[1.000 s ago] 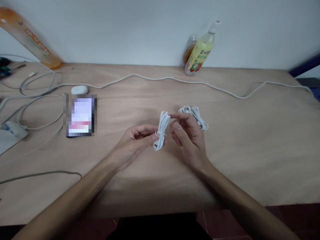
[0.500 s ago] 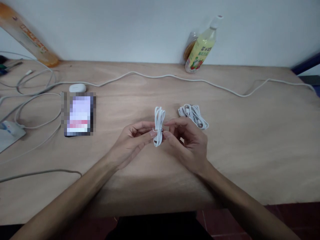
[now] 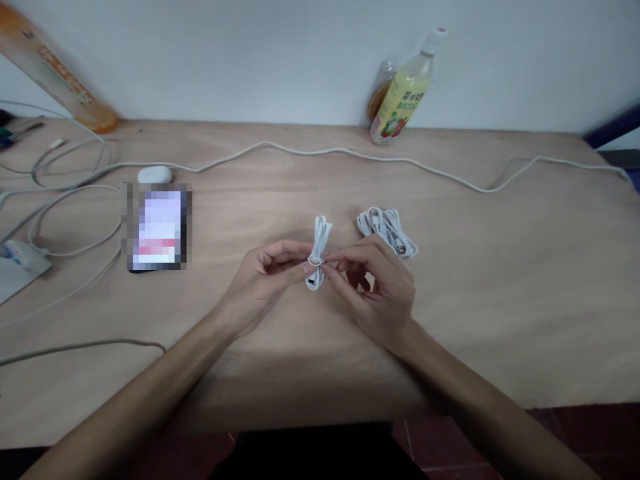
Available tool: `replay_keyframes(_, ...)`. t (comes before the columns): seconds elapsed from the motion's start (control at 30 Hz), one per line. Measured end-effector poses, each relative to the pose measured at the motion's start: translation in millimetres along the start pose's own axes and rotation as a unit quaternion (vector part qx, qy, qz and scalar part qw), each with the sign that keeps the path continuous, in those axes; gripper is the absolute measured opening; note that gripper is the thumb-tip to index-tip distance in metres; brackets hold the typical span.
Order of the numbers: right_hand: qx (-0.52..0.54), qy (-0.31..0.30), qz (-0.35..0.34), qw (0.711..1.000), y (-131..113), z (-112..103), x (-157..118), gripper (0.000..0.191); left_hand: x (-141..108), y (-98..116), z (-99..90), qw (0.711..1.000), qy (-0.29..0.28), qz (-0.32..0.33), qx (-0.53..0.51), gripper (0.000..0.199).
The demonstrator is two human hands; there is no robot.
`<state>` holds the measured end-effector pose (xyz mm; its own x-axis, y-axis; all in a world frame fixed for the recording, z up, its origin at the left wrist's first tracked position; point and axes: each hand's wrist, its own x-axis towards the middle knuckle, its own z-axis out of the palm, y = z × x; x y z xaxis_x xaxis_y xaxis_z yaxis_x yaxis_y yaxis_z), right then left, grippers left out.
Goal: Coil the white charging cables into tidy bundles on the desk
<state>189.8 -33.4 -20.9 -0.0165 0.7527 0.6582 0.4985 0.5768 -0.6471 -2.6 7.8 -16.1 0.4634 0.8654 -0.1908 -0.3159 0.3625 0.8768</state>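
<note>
Cable bundle [image 3: 320, 243] pinched at its tied middle, left grip [image 3: 309, 259] closed on it, right grip [image 3: 326, 261] nearly shut against the tie [image 3: 317, 262].

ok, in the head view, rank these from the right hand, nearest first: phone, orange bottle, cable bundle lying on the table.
From the right hand:
1. cable bundle: just beyond the hand, on the table
2. phone: left side, past the left hand
3. orange bottle: far left, back by the wall
</note>
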Motion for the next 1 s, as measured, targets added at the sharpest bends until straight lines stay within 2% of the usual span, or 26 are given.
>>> replay_keyframes(0.43,-0.029,-0.012,-0.028,0.999,4.4,-1.0,0.3,0.021,-0.9,1.4,2.5,1.0,-0.004,-0.001,0.011,0.023)
replay_keyframes(0.63,-0.021,-0.003,-0.055,0.998,7.6,-1.6,-0.3,0.023,-2.1,0.9,1.1,0.998,-0.023,-0.036,-0.048,0.017)
replay_keyframes(0.8,-0.018,0.006,-0.072,0.997,9.0,-1.5,-0.5,0.024,-2.8,2.2,1.5,0.994,-0.019,-0.075,-0.075,0.02)
replay_keyframes(1.0,-0.007,0.008,-0.063,0.998,7.6,-1.8,-0.2,0.025,-3.4,3.6,0.2,0.991,-0.038,-0.092,-0.089,0.021)
